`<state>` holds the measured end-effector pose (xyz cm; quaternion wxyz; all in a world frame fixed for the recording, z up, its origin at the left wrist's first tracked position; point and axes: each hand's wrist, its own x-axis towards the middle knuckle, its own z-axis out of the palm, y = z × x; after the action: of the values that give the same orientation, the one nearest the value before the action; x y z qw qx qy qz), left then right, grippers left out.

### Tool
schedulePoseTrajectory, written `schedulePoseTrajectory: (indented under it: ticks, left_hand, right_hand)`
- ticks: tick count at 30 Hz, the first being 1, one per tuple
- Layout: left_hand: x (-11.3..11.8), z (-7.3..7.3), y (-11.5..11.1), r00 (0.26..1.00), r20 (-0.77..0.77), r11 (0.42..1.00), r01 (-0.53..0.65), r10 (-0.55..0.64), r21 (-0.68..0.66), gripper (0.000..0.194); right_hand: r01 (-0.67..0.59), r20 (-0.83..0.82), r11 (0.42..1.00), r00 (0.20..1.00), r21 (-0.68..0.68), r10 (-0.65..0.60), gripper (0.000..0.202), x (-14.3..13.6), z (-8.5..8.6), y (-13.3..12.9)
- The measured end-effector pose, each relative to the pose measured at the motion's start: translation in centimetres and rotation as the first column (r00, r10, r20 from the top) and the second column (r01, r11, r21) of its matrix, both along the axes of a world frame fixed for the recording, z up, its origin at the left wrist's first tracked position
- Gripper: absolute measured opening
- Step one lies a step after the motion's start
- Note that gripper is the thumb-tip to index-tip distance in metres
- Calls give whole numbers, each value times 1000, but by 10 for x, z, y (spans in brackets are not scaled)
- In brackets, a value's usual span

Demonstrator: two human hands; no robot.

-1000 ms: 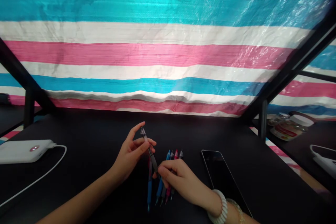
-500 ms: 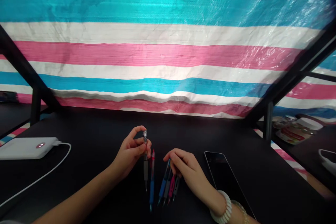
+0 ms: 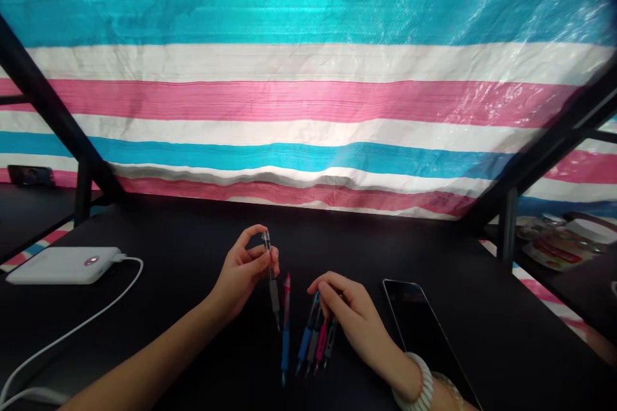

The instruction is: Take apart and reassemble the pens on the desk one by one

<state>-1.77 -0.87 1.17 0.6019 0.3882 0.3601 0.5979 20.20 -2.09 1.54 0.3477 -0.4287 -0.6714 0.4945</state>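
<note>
My left hand [image 3: 245, 270] pinches a clear pen with a grey grip [image 3: 274, 292], its index fingertip on the pen's top end and its tip pointing down. Just right of that pen, a pen with a blue grip and red top [image 3: 286, 340] lies on the black table, apart from both hands. My right hand [image 3: 354, 308] has its fingers closed over the upper ends of several pens side by side. Among these are a blue-grip pen [image 3: 305, 341], a grey one [image 3: 312, 348], a pink one [image 3: 321, 347] and a dark grey one [image 3: 330, 341]. Their upper ends are partly hidden by my fingers.
A dark-screened phone [image 3: 424, 327] lies beside my right forearm. On the left sits a white power bank [image 3: 62, 266] with a white cable [image 3: 116, 302]. Black frame bars [image 3: 544, 122] rise at both sides, before a striped sheet [image 3: 308, 64]. Another phone [image 3: 31, 175] stands far left.
The clear pen in my left hand has tilted, its tip swinging up and to the right. My right hand stays over the pens. The whole view has shifted slightly.
</note>
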Motion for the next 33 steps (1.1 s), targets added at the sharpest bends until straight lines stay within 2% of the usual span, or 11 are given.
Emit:
schedulePoseTrajectory:
  ticks: [4, 9, 15, 21, 27, 30, 33]
  left_hand:
    - [-1, 3, -1, 1000, 1, 1000, 14, -14, -3, 51]
    - [-2, 7, -1, 1000, -4, 1000, 30, -30, 5, 60]
    - [-5, 6, 2, 999, -49, 1000, 22, -22, 1, 51]
    - [-7, 11, 2, 980, -171, 993, 111, -104, 30, 55]
    - [-14, 15, 6, 956, -290, 999, 48, -45, 4, 47]
    - [-25, 16, 11, 914, -404, 999, 41, -47, -24, 48]
    - [-37, 15, 16, 842, -524, 992, 103, -127, -74, 54]
  right_hand:
    - [13, 17, 1000, 1000, 21, -13, 38, 0, 0, 0]
    - [10, 16, 999, 1000, 38, -11, 35, 0, -1, 2]
    - [12, 33, 999, 999, 50, -14, 38, 0, -3, 2]
    - [15, 20, 999, 1000, 46, -16, 37, 0, -3, 1]
    - [16, 17, 999, 1000, 46, -17, 36, 0, -4, 2]
    - [12, 25, 999, 1000, 50, -14, 37, 1, -6, 3]
    - [6, 30, 999, 1000, 53, -8, 37, 2, -6, 3]
